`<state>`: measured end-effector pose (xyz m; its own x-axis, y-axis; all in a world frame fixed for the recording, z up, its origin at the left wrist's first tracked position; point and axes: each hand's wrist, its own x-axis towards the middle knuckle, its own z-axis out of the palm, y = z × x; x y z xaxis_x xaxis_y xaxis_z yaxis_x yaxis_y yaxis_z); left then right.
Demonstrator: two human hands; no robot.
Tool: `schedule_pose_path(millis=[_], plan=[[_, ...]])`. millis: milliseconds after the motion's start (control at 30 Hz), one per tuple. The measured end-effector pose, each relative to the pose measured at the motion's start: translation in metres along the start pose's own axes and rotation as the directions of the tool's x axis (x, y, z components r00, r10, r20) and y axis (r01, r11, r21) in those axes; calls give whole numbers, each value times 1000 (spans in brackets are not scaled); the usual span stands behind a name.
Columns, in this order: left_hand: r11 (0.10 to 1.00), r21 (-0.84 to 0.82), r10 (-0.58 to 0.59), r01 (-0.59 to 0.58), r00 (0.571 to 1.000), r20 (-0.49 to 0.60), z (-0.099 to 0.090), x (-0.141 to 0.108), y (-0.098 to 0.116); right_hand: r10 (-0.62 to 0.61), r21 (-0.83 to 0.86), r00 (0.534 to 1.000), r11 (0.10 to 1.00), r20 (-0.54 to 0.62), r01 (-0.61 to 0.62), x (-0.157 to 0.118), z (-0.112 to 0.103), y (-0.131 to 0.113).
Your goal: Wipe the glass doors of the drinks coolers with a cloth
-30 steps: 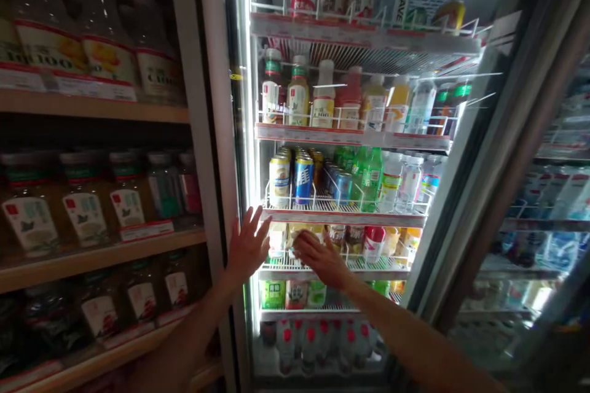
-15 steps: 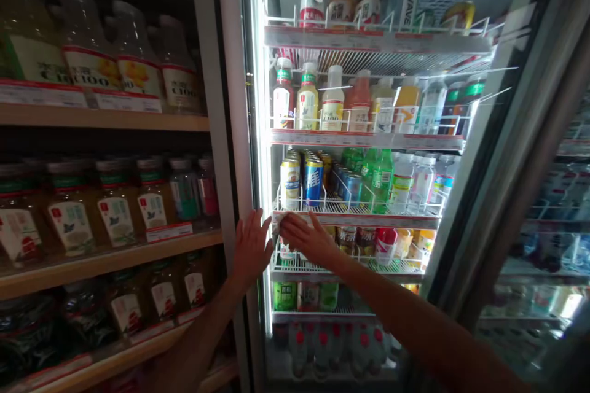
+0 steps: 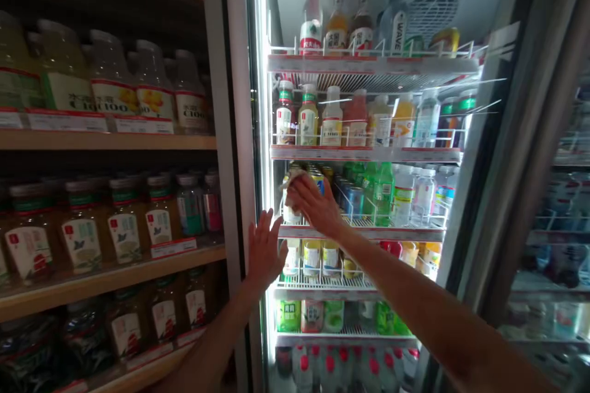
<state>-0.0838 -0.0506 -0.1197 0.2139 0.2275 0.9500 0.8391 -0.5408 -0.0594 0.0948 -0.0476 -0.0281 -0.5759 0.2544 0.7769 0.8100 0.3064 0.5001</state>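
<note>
Right hand [image 3: 314,201] held cloth [image 3: 291,178] | cloth lay to its left, long axis unclear | left hand [image 3: 266,253] was open, farther off

The left forearm [image 3: 221,334] slants up and rightward from the bottom edge, left of centre. The left hand [image 3: 266,255] is below and left of the frame's middle, fingers slightly apart and pointing up, thumb out to the right. The right forearm [image 3: 415,285] reaches up and leftward from the lower right corner. The right hand [image 3: 316,206] is near the centre, higher than the left, fingers close together toward the upper left, thumb raised apart.
</note>
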Motion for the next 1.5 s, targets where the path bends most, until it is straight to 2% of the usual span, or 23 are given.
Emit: schedule_pose_path(millis=[67, 133, 200, 267, 300, 367, 433, 500, 567, 700, 733, 767, 833, 900, 933, 1033, 1100, 1133, 1200, 1267, 1333, 1400, 1500], plan=[[1000, 0, -15, 15, 1000, -9, 3, 7, 0, 138, -40, 990, 990, -28, -139, 26, -9, 17], [1000, 6, -18, 18, 999, -32, 5, 11, -2, 137, -60, 990, 989, -24, -138, 33, -12, 22], [1000, 22, -9, 10, 998, -61, 6, 14, -6, -49, -56, 999, 997, -3, 49, 23, -10, 18], [999, 42, 5, -2, 997, -81, 6, 18, -11, -260, -43, 966, 965, 10, 260, 13, -6, 15], [999, 49, 14, -10, 996, -84, 6, 21, -13, -305, -45, 952, 951, 8, 305, 12, -6, 17], [999, 52, 17, -12, 996, -92, 5, 29, -15, -224, -68, 974, 973, -21, 222, 24, -11, 28], [999, 49, 9, -4, 996, -93, 5, 39, -14, -5, -93, 997, 996, -73, -2, 42, -21, 45], [999, 49, 5, 0, 995, -100, 7, 48, -11, 155, -102, 981, 981, -113, -167, 50, -29, 58], [999, 50, 12, -7, 994, -109, 9, 56, -8, 146, -102, 984, 982, -102, -156, 37, -32, 63], [999, 37, 40, -35, 990, -137, 14, 74, -4, -166, -79, 986, 983, -16, 164, -12, -31, 69], [999, 32, 48, -43, 988, -144, 15, 80, -3, -191, -87, 981, 978, -17, 189, -18, -32, 76], [998, 28, 54, -50, 986, -155, 16, 87, -1, -161, -108, 986, 982, -38, 156, -20, -35, 84], [998, 25, 56, -52, 981, -188, 19, 101, 4, 19, -160, 990, 986, -137, -41, -17, -42, 103], [998, 25, 58, -54, 974, -221, 21, 113, 10, 197, -184, 951, 952, -239, -244, -15, -47, 116], [998, 26, 63, -58, 970, -236, 23, 119, 14, 226, -189, 940, 942, -257, -278, -19, -48, 118], [997, 31, 82, -77, 964, -254, 28, 127, 22, 60, -213, 989, 973, -137, -89, -45, -46, 110], [996, 34, 89, -83, 961, -262, 31, 128, 25, -80, -212, 996, 975, -49, 67, -61, -45, 106], [996, 36, 92, -86, 960, -265, 33, 128, 25, -96, -214, 994, 973, -42, 85, -65, -47, 109], [995, 39, 100, -92, 956, -276, 35, 126, 24, 5, -228, 993, 973, -120, -32, -61, -52, 122], [994, 37, 105, -98, 952, -287, 36, 126, 23, 166, -223, 960, 951, -224, -216, -54, -57, 138], [995, 23, 97, -95, 951, -295, 37, 126, 22, 258, -204, 929, 927, -267, -316, -54, -57, 143], [996, 9, 91, -93, 952, -293, 37, 126, 22, 244, -184, 943, 940, -227, -288, -70, -51, 132], [996, -3, 88, -93, 956, -279, 37, 126, 22, 96, -149, 991, 983, -90, -109, -106, -40, 104]])
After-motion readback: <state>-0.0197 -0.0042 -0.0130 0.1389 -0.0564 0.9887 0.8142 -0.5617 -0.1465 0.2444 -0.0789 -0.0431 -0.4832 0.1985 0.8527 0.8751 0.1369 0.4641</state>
